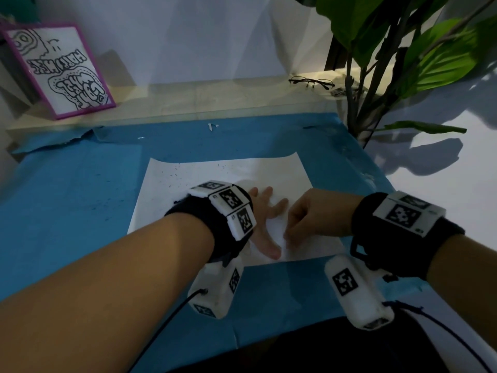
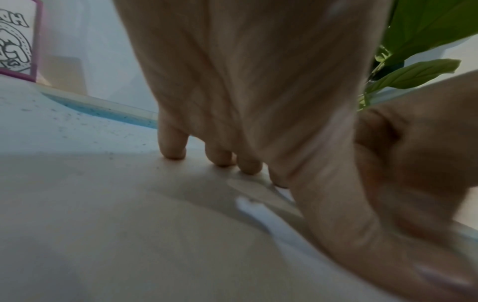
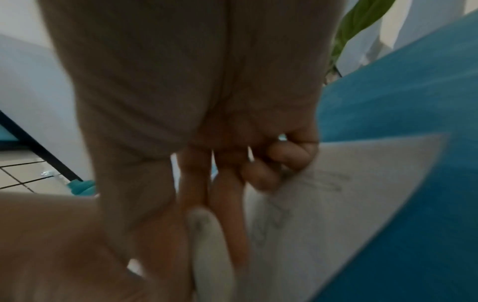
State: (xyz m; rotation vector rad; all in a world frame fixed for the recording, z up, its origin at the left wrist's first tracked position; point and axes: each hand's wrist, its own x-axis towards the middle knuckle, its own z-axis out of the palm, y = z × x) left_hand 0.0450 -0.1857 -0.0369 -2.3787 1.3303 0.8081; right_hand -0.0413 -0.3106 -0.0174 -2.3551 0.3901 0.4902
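Observation:
A white sheet of paper (image 1: 220, 179) lies on a blue mat (image 1: 67, 197). My left hand (image 1: 265, 222) rests flat on the sheet with its fingers spread, and its fingertips (image 2: 173, 151) press the paper down. Just to its right, my right hand (image 1: 291, 230) has curled fingers and pinches a small white object (image 3: 209, 241), possibly an eraser, whose tip touches the sheet. That white object (image 2: 258, 212) is blurred in the left wrist view. Faint pencil lines (image 3: 274, 220) show on the paper (image 3: 336, 204) near it.
Dark specks (image 1: 174, 175) are scattered over the sheet's far left part. A pink-framed drawing (image 1: 59, 71) leans at the back left. Glasses (image 1: 312, 82) lie on the ledge behind the mat. A leafy plant (image 1: 403, 49) stands at the right.

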